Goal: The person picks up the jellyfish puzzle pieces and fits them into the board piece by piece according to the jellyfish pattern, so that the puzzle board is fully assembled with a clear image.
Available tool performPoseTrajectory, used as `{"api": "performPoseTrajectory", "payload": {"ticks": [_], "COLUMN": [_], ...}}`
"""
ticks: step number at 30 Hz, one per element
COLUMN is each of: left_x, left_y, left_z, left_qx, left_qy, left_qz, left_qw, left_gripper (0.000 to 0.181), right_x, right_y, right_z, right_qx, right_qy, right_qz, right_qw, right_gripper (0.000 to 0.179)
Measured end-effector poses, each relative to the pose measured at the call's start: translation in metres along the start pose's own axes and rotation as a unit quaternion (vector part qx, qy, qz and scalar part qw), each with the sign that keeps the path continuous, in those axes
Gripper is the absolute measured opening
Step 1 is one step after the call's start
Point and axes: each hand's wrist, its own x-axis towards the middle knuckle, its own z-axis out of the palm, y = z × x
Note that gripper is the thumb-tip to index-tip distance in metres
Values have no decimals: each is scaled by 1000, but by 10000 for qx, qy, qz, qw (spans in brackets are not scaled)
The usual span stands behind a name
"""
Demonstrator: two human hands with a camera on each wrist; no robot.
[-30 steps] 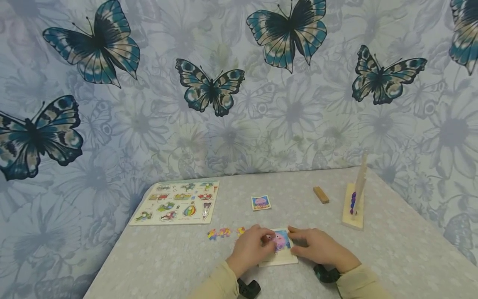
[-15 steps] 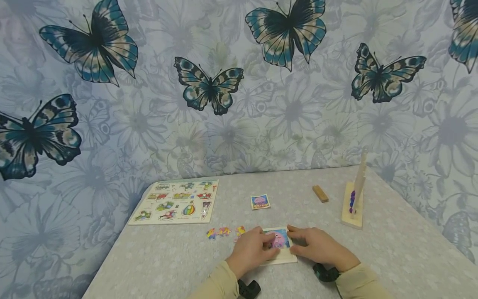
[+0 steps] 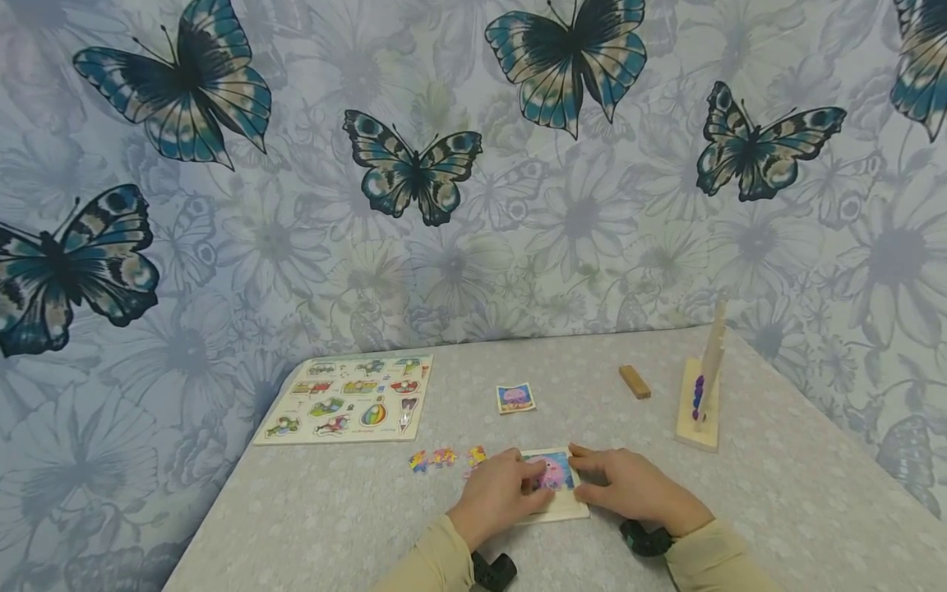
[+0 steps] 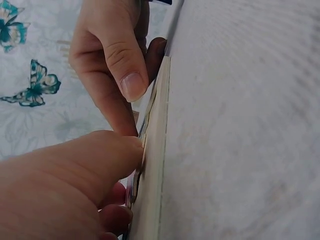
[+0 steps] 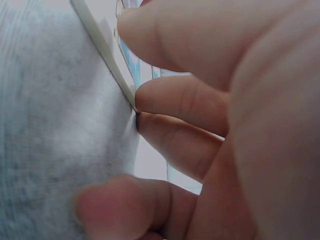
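A jigsaw board (image 3: 565,508) with a pink and blue picture lies on the table between the two hands. My left hand (image 3: 494,492) covers its left part. In the left wrist view, my left thumb (image 4: 117,152) meets the edge of a thin puzzle piece (image 4: 143,150) on the board, and curled fingers show beyond it. At the right edge, my right hand (image 3: 629,489) rests with loosely bent fingers; its fingertips (image 5: 147,97) touch the board's rim in the right wrist view. Several loose colourful pieces (image 3: 444,457) lie left of the board, some partly hidden by my left hand.
A small picture card (image 3: 515,398) lies beyond the board. A large picture puzzle (image 3: 351,400) is at the back left. A wooden block (image 3: 635,381) and an upright wooden stand (image 3: 703,403) with purple pieces are on the right. A butterfly-patterned wall covering (image 3: 518,247) rises behind the table.
My left fingers have shifted slightly and settled lower over the board's left part, showing more of the picture's upper left corner. My right hand stays at the right edge.
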Motion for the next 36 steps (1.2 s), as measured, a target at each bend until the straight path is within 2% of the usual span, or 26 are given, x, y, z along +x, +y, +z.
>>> {"api": "performPoseTrajectory", "payload": {"ticks": [14, 22, 29, 33, 36], "left_x": [0, 0, 0, -1, -2], "left_y": [0, -1, -3, -3, -2], "left_z": [-1, 0, 1, 2, 1], "left_qx": [-98, -201, -422, -305, -207], "left_qy": [-102, -143, -33, 17, -62], "left_qz": [-89, -109, -104, -73, -81], "left_qw": [9999, 9996, 9991, 9995, 9997], "left_gripper": [19, 34, 32, 31, 30], "right_x": [0, 0, -1, -2, -2], "right_y": [0, 1, 0, -2, -3], "right_z": [-1, 0, 0, 0, 0], "right_qx": [-18, -57, 68, 44, 12], "right_qy": [-1, -16, -40, -51, -37], "right_qz": [-4, 6, 88, 105, 104], "right_qw": [10000, 10000, 9999, 9999, 9999], "right_gripper": [55, 56, 55, 55, 55]}}
